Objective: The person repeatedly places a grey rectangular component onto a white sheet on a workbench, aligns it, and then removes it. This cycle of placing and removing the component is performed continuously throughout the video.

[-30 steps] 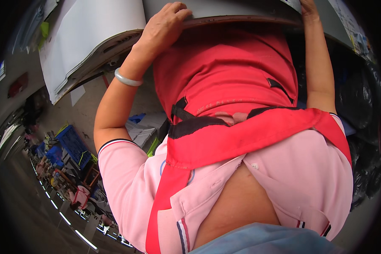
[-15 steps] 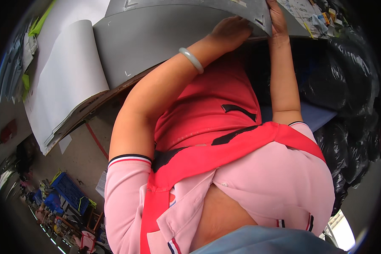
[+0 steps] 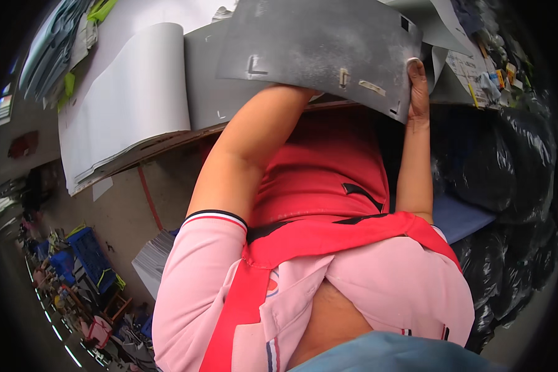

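A stiff dark grey sheet (image 3: 316,40) is raised and tilted above the table. It looks like a template, with L-shaped marks or cut-outs near its corners and two small strips of tape on it. My right hand (image 3: 418,93) grips its right edge, thumb on the upper face and the other fingers mostly behind. My left forearm (image 3: 248,133) reaches in beneath the near edge, and the sheet hides the hand and its fingers. Below it on the table lies another grey sheet (image 3: 204,80) with small white corner marks.
A curled stack of white sheets (image 3: 130,93) hangs over the table's front left. Folded blue cloth (image 3: 53,53) lies at the far left. On the right are pale loose sheets (image 3: 440,25) and black plastic bags (image 3: 496,161). Blue crates (image 3: 93,257) stand on the floor, lower left.
The grey template sheet has come nearer and shows more of its face. My left hand, seen before by its near edge, is now beneath it. My right hand still grips the right edge.
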